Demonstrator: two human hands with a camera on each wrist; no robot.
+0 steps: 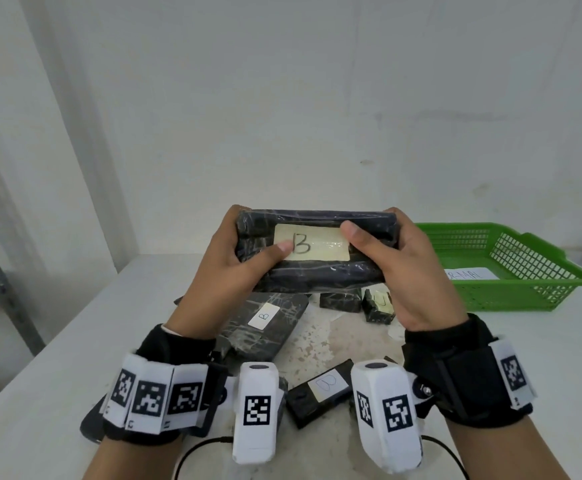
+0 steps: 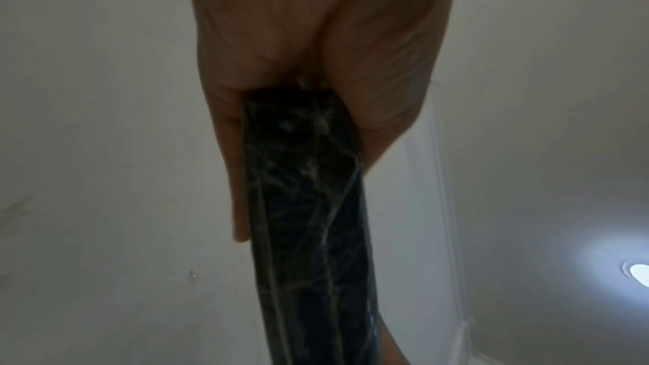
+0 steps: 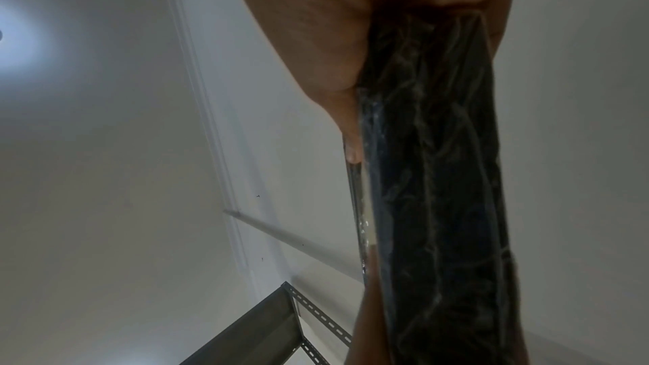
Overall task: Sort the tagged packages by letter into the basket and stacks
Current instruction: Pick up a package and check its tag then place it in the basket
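A long, flat package wrapped in black plastic film (image 1: 317,251) is held up above the white table (image 1: 57,341), clamped at its two short ends: the left hand (image 1: 227,258) is curled round the left end with the thumb laid on the label, and the right hand (image 1: 397,271) is wrapped round the right end with the thumb on the label's other edge. The pale rectangular label (image 1: 312,247) is turned toward the head camera and a handwritten "B" can be read on it upright. The package's long axis runs left to right, roughly level, with the broad labelled face tilted up at the viewer.

Little of the sorting appears to be done. The green plastic mesh basket (image 1: 511,271) at the right is seen to contain only a white paper slip (its writing is too blurred to read). Still scattered on the table are a large black package tagged "B" (image 1: 265,327), a small black package (image 1: 320,393) nearer the wrists, and small dark ones (image 1: 377,304) under the held package; the letters on those cannot be made out surely. No tidy stack is visible.
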